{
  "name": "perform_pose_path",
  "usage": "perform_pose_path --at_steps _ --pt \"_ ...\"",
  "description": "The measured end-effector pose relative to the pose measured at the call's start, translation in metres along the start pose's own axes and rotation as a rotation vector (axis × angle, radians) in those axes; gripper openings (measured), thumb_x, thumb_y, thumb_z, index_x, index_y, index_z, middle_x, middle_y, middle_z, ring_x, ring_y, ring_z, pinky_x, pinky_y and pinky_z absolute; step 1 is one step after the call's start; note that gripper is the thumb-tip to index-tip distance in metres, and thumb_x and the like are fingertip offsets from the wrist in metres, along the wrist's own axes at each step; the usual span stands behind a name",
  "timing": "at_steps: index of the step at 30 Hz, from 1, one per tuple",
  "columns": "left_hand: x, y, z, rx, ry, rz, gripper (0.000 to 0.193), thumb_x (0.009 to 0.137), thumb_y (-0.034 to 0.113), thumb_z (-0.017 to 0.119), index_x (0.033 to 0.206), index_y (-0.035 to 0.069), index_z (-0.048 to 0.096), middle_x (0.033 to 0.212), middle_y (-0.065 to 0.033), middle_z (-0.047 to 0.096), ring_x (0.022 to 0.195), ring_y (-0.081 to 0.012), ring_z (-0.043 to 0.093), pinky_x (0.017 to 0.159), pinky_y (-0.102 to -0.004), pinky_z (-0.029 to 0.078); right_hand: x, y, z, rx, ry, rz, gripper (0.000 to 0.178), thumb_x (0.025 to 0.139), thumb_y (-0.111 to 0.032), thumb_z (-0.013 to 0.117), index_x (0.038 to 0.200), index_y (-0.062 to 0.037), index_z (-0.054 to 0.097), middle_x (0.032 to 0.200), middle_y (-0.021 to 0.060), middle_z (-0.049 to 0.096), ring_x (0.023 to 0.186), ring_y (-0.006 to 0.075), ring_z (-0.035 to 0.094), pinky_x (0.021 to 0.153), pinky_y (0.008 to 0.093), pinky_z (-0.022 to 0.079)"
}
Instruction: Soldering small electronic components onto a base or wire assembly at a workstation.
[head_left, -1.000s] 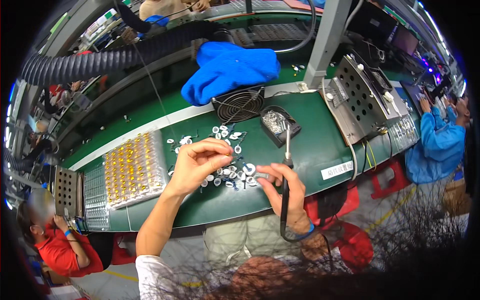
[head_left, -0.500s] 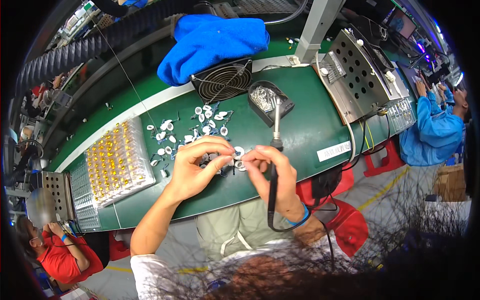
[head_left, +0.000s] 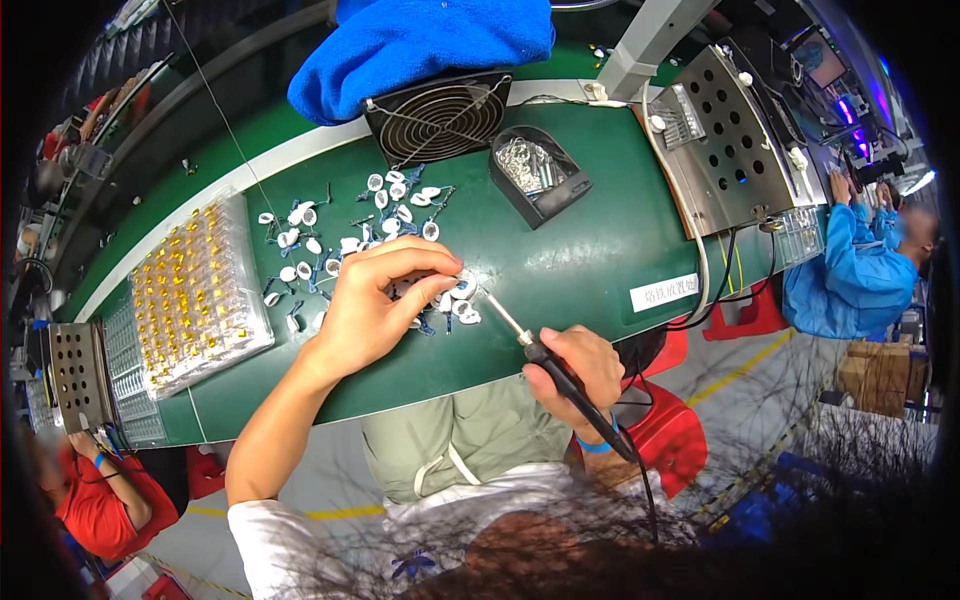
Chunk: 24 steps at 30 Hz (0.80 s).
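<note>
My left hand (head_left: pixel 368 305) pinches a small white oval part (head_left: pixel 464 285) between thumb and forefinger, above the near half of the green bench. From the right, my right hand (head_left: pixel 584 368) grips a soldering iron (head_left: pixel 566 380) by its black handle. The iron's slim metal tip reaches up-left to the white part; whether it touches is too small to tell. Several more white oval pieces with dark blue wires (head_left: pixel 402 213) lie scattered beyond my left hand. A few sit right beneath its fingers, partly hidden.
Left stands a clear tray stack (head_left: pixel 255 300) holding yellow pieces. At the back are a black fan (head_left: pixel 440 122) under a blue towel (head_left: pixel 430 45) and a black bin (head_left: pixel 560 205) of small metal parts. A perforated metal box (head_left: pixel 680 190) stands right. Co-workers sit at both sides.
My right hand has drawn back to the right and lowered the soldering iron, whose tip swung from pointing away to the white part. My left hand keeps its pinch. The whole view has shifted slightly.
</note>
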<state>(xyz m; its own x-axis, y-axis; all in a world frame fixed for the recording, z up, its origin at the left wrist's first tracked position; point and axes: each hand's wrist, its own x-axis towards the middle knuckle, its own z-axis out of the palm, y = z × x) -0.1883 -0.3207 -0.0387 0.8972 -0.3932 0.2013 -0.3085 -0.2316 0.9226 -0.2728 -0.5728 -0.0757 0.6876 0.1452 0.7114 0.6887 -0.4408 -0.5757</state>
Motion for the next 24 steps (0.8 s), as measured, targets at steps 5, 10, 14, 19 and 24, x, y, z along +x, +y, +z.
perform_pose_path --at_steps 5,10,14,19,24 --pt "0.0006 0.0000 -0.0017 -0.030 -0.050 -0.063 0.013 0.092 -0.007 0.070 0.104 -0.004 0.074 0.110 -0.0145 0.074 0.102 -0.0212 0.072 0.089 -0.0310 0.059 0.0024 0.0037 0.0049 -0.058 -0.022 -0.077 0.040 0.077 -0.014 0.092 0.105 0.0013 0.068 0.080 0.0134 0.072 0.062 0.0266 0.069 0.054 0.0332 0.051" --pt "0.0009 0.0002 -0.0021 0.018 -0.049 -0.055 0.013 0.091 -0.007 0.071 0.104 -0.004 0.074 0.110 -0.0144 0.074 0.101 -0.0212 0.072 0.088 -0.0311 0.060 0.0033 0.0051 0.0050 -0.080 -0.048 -0.095 0.042 0.077 -0.015 0.092 0.107 0.0008 0.068 0.083 0.0138 0.073 0.063 0.0262 0.070 0.054 0.0330 0.052" --pt "0.0001 -0.0009 -0.0025 0.039 -0.052 -0.015 0.014 0.090 -0.007 0.072 0.103 -0.004 0.074 0.108 -0.0145 0.074 0.099 -0.0213 0.073 0.087 -0.0306 0.060 0.0058 0.0023 0.0042 -0.096 -0.080 -0.085 0.041 0.076 -0.014 0.092 0.107 0.0004 0.069 0.084 0.0139 0.074 0.064 0.0259 0.070 0.055 0.0326 0.051" --pt "0.0009 0.0002 -0.0021 0.051 -0.051 -0.010 0.014 0.090 -0.006 0.073 0.103 -0.003 0.074 0.107 -0.0144 0.075 0.098 -0.0214 0.073 0.085 -0.0304 0.060 0.0044 0.0026 0.0035 -0.099 -0.089 -0.074 0.042 0.075 -0.013 0.092 0.108 0.0002 0.069 0.085 0.0136 0.074 0.064 0.0256 0.070 0.055 0.0324 0.051" --pt "0.0014 0.0002 -0.0025 0.062 -0.059 -0.006 0.014 0.090 -0.006 0.073 0.104 -0.003 0.074 0.107 -0.0144 0.075 0.098 -0.0211 0.073 0.085 -0.0303 0.060 0.0040 0.0021 0.0035 -0.101 -0.087 -0.073 0.043 0.075 -0.012 0.092 0.108 0.0003 0.069 0.085 0.0134 0.074 0.064 0.0256 0.070 0.055 0.0326 0.051"
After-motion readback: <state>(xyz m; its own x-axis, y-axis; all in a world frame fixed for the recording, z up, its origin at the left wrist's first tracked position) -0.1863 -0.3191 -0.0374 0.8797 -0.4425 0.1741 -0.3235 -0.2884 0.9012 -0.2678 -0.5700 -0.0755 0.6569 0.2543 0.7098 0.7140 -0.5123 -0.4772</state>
